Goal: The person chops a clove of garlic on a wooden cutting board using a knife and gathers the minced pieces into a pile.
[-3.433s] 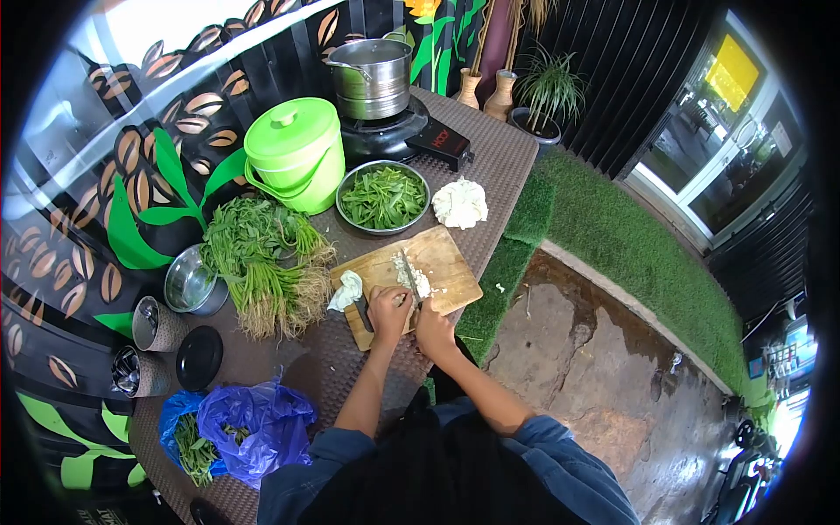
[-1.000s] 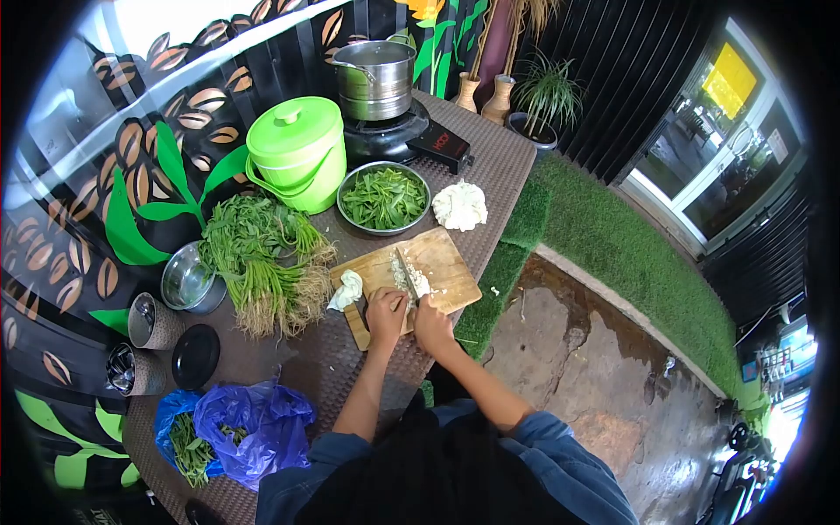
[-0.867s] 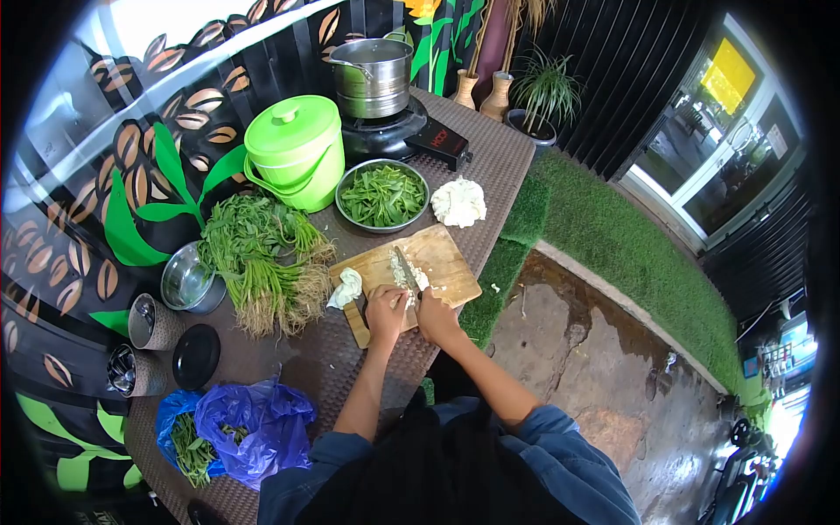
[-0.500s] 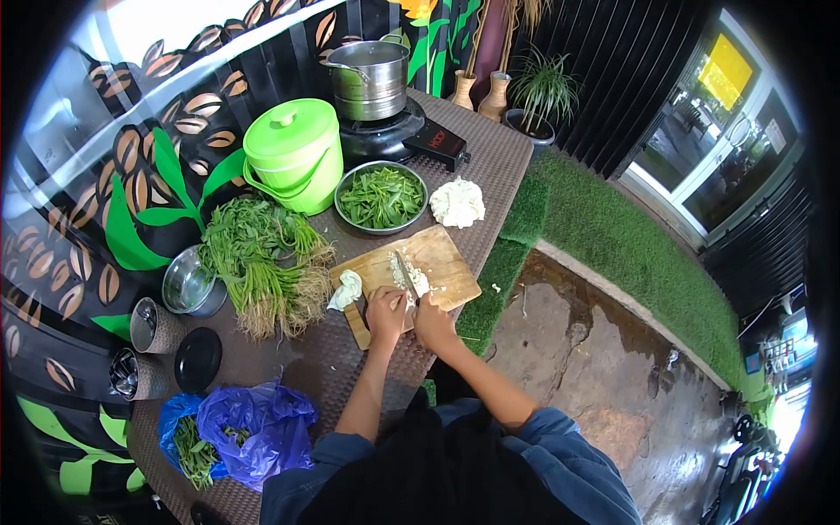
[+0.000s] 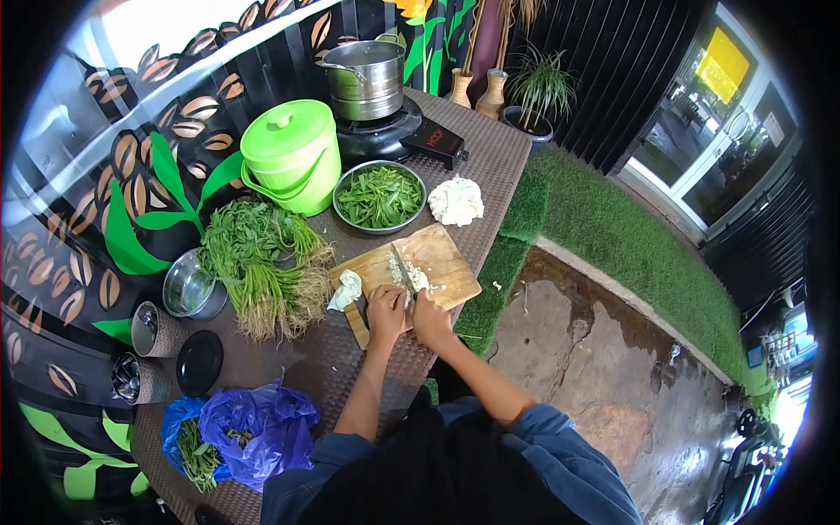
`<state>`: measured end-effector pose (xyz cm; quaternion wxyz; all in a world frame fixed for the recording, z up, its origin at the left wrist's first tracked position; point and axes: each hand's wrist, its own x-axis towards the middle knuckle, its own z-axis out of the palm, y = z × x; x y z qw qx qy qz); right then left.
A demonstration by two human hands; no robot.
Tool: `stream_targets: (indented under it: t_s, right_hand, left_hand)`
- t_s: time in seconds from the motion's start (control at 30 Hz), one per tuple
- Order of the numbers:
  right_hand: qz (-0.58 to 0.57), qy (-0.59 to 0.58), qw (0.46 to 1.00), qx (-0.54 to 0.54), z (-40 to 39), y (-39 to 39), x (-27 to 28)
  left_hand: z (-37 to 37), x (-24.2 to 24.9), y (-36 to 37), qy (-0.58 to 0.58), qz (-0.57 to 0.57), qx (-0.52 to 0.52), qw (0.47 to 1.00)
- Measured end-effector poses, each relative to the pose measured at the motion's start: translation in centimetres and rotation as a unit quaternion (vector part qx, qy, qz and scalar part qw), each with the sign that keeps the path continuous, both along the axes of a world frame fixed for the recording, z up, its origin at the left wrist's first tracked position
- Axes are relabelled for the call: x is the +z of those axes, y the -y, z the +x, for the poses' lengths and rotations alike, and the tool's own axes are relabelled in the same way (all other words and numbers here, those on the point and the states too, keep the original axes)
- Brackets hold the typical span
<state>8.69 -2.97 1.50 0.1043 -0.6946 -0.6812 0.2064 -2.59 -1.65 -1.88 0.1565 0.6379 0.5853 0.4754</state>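
On a wooden cutting board [image 5: 446, 262] lie small white chopped pieces [image 5: 418, 277]. My right hand [image 5: 431, 320] is closed round the handle of a knife [image 5: 402, 268], whose blade points away from me over the pieces. Beside it, my left hand [image 5: 386, 311] rests on the board with its fingers bent together; whatever they hold is hidden. A crumpled pale cloth or wrap [image 5: 347, 290] lies at the board's left edge. Beyond the board stand a metal bowl of cut greens [image 5: 381, 198] and a white crumpled bundle [image 5: 457, 201].
Left of the board lies a heap of rooted greens [image 5: 271, 262], near a metal bowl [image 5: 192, 287]. Behind stand a green lidded bucket [image 5: 293, 162] and a pot [image 5: 366, 83] on a stove [image 5: 376, 131]. Plastic bags [image 5: 262, 433] and a black lid [image 5: 199, 361] are nearer left.
My right hand and the knife have shifted very slightly to the left and up. The left hand stays in nearly the same place.
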Motion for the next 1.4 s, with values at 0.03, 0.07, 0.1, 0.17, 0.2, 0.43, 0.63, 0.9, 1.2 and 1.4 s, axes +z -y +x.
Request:
stream_targets:
  t_s: [0.03, 0.07, 0.1, 0.17, 0.2, 0.43, 0.63, 0.9, 1.2, 1.4]
  right_hand:
    - [-0.004, -0.006, 1.000, 0.007, 0.3, -0.6, 0.3]
    - [-0.024, -0.027, 0.999, 0.013, 0.9, -1.2, 0.8]
    - [-0.023, -0.027, 0.999, 0.014, 1.7, -1.4, 0.9]
    - [-0.030, -0.055, 0.996, 0.065, 2.7, -1.6, 0.8]
    - [-0.047, -0.056, 0.995, 0.070, 2.8, -1.3, 1.5]
    - [-0.038, 0.004, 0.999, -0.005, -0.5, 2.2, 0.8]
    - [-0.004, -0.016, 0.999, 0.040, 1.2, 0.0, 1.3]
    - [-0.011, -0.023, 1.000, 0.014, 0.0, 1.0, -0.2]
    - [0.004, 0.019, 1.000, 0.014, 0.0, 2.4, 0.2]
    - [-0.003, -0.020, 0.999, 0.027, 1.0, 0.6, 1.5]
  left_hand:
    - [-0.3, -0.1, -0.1, -0.017, 0.016, -0.022, 1.000]
    - [-0.6, -0.1, -0.2, -0.033, 0.034, -0.043, 0.998]
    - [-0.7, 0.0, -0.2, -0.033, 0.035, -0.042, 0.998]
    - [-1.3, 0.1, 0.5, 0.123, -0.074, -0.104, 0.984]
    - [-1.6, 0.2, 0.7, 0.123, -0.074, -0.101, 0.984]
    - [-2.0, -0.5, 0.3, 0.112, -0.080, -0.123, 0.983]
    - [-1.9, -1.6, -0.1, 0.087, -0.038, -0.106, 0.990]
    - [-1.5, -0.7, 0.1, 0.121, -0.077, -0.087, 0.986]
    - [-1.1, -1.3, -0.1, 0.112, -0.053, -0.064, 0.990]
    - [-0.7, 0.5, 0.4, 0.105, -0.052, -0.057, 0.991]
